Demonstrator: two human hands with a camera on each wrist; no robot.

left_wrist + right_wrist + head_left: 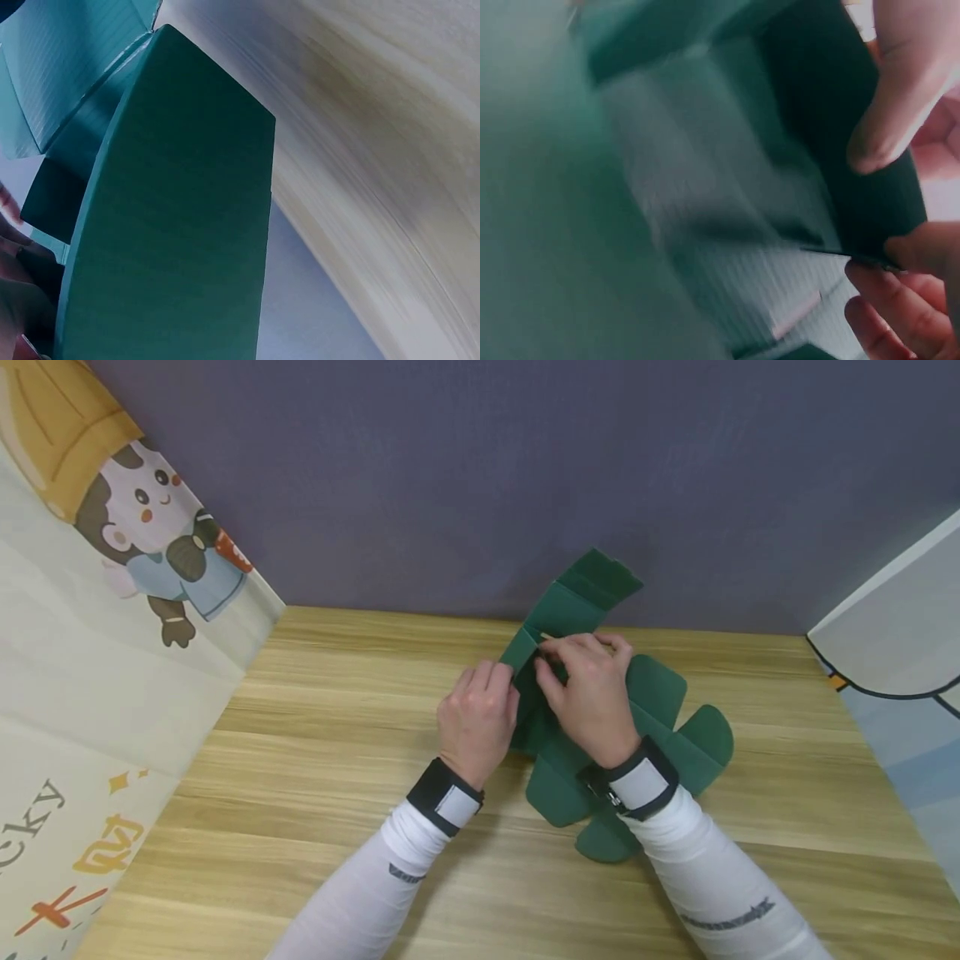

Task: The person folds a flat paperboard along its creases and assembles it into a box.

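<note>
A green cardboard box (558,785), partly folded, sits on the table with several rounded flaps spread toward the right and front. My left hand (477,714) grips its upright left side wall, fingers curled over the top edge. That wall fills the middle of the left wrist view as a flat green panel (172,202). My right hand (592,693) reaches over the box and pinches the cardboard near the inner corner. Beyond both hands a long end panel (573,606) rises toward the back. Ribbed inner cardboard (720,165) appears blurred in the right wrist view.
The wood-grain table (300,760) ends at a dark blue-grey backdrop (450,485). On the left hangs a white printed sheet (67,693) with a cartoon figure; another printed sheet (892,627) borders the right side.
</note>
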